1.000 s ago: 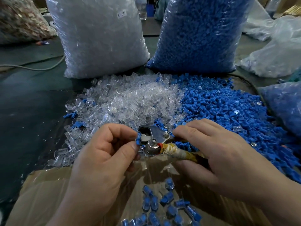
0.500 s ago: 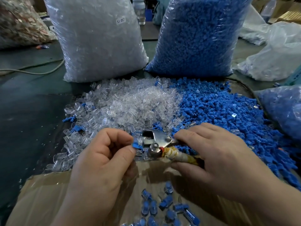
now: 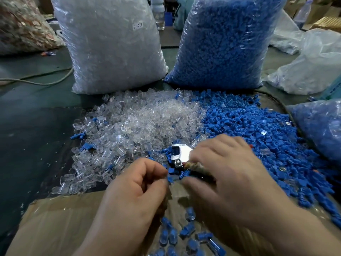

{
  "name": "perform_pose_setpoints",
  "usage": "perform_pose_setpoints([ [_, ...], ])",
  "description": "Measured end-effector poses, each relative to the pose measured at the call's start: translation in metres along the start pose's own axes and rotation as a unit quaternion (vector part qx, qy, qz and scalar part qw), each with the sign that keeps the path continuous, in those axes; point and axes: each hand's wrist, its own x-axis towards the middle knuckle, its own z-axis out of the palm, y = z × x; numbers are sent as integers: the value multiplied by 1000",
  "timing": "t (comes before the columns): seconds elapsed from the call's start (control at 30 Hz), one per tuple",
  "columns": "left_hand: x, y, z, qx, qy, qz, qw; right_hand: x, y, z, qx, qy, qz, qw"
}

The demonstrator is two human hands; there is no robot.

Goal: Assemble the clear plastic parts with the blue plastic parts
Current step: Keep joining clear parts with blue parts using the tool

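Pinches a blue part (image 3: 170, 179) in left hand (image 3: 132, 196) near the desk's near edge, beside the metal tool (image 3: 181, 153) gripped in right hand (image 3: 227, 178). Likely the pressing step; next calls for seating the part squarely in the tool.

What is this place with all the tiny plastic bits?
Probably a small factory or workshop for hand assembly: a sack of clear parts, a sack of blue parts, and a cardboard box holding joined pieces.
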Motion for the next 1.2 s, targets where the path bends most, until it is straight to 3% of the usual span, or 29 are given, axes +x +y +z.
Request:
perform_pose_setpoints([
  [0.1, -2, -2, 4, 9, 16, 40, 999, -2, -14, 6, 15, -7, -69, 997],
  [0.27, -7, 6, 0, 18, 14, 81, 996, -1, -14, 2, 32, 9, -61, 998],
  [0.37, -8, 12, -4, -28, 14, 52, 998, -2, -18, -1, 55, 27, -72, 995],
  [0.47, -6, 16, -7, -56, -60, -16, 997, -3, -24, -1, 69, 31, -95, 993],
  [0.57, -6, 16, -11, -109, -85, -17, 990, -6, -32, -6, 180, -22, -12, 983],
  [0.6, -7, 15, -12, -105, -89, 22, 990, -8, -34, -8, 267, -60, 41, 961],
  [0.67, -11, 15, -12, -39, -100, 135, 985, -9, -31, -11, 480, -126, 141, 856],
  [0.7, -13, 16, -13, 2, -100, 175, 979, -9, -28, -13, 509, -145, 162, 833],
  [0.73, -14, 17, -15, 39, -91, 187, 977, -10, -23, -14, 483, -147, 161, 848],
  [0.83, -10, 16, -25, 102, -42, 146, 983, -11, -8, -17, 280, -84, 139, 946],
  [0.87, -9, 15, -29, 119, -42, 135, 983, -12, -4, -20, 232, -94, 124, 960],
  [0.97, -5, 9, -33, 202, -65, 135, 968, -15, -7, -22, 114, -210, 75, 968],
  [1.07, -7, 6, -26, 297, -110, 157, 936, -16, -15, -15, 75, -221, -12, 972],
  [1.2, -6, 7, -22, 330, -155, 182, 913, -17, -21, -13, 92, -241, -41, 965],
])
